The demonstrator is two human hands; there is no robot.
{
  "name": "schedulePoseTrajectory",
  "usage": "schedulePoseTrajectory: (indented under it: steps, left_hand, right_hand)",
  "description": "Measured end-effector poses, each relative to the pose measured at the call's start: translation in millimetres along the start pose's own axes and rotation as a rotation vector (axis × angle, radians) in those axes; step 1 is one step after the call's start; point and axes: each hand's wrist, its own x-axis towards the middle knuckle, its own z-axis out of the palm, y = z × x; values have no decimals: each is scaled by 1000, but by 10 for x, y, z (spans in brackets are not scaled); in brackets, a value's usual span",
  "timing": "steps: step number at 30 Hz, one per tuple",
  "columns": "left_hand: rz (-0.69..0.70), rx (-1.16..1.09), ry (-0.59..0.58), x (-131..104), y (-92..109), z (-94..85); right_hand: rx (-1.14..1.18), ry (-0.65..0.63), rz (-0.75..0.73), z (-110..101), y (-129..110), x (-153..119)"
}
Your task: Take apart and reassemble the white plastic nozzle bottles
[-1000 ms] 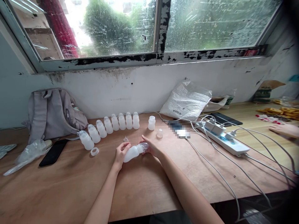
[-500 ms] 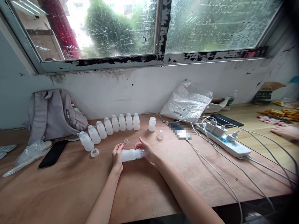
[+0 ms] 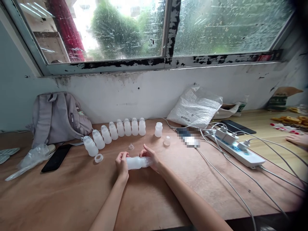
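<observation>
A frosted white baby bottle (image 3: pixel 135 163) lies sideways between my two hands, just over the wooden table. My left hand (image 3: pixel 122 164) is closed around its base end. At the clear-capped end, my right hand (image 3: pixel 150 158) grips the cap, thumb raised along the near side. Just beyond my hands a small clear bottle nipple (image 3: pixel 131 146) rests on the table. To the left lies a white screw ring (image 3: pixel 98 158), and to the right a clear cap (image 3: pixel 166 141). An uncapped bottle (image 3: pixel 158 129) stands behind that cap.
Several capped bottles (image 3: pixel 120 127) stand in a curved row at the back left. Beside them are a grey backpack (image 3: pixel 57 112), a black phone (image 3: pixel 56 158) and a plastic bag (image 3: pixel 33 158). A power strip (image 3: pixel 240 154) with trailing cables occupies the right. Another person's hand (image 3: pixel 297 139) rests at the far right.
The view has shifted slightly, so everything sits a little to the right. Both hands keep their hold on the bottle, with the right fingers a little more closed around the cap end.
</observation>
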Motion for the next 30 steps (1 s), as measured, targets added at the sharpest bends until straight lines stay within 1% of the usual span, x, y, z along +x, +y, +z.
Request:
schedulePoseTrajectory:
  steps: [4,13,16,20,22,24,25,28,30]
  left_hand:
    - [37,49,7,-24,-17,6]
    - [101,155,36,-34,-39,5]
    - [152,226,44,-66,-34,18]
    - [230,315,22,-126,-16,38]
    - [257,340,-17,-154,-7,49]
    - [302,360,-78,-179,-1,64]
    - [330,373,-108,-188,0,75]
    - [398,424,-192,-203,-11,115]
    - [429,461,-274,-206,-32,144]
  right_hand:
    - [-19,16,-18,-8,3,4]
    - [-5,112,-48,66,-11,-3]
    - [-4,147,-46,44,0,21]
    - [-37,147,-15,1,13,36]
    - [-45,168,-12,-24,16,36]
    - [-53,244,-52,-58,11,40]
    - [-49,312,-92,-80,6,45]
    - [15,574,-242,-151,-20,70]
    - [67,719,-313,-187,-42,84]
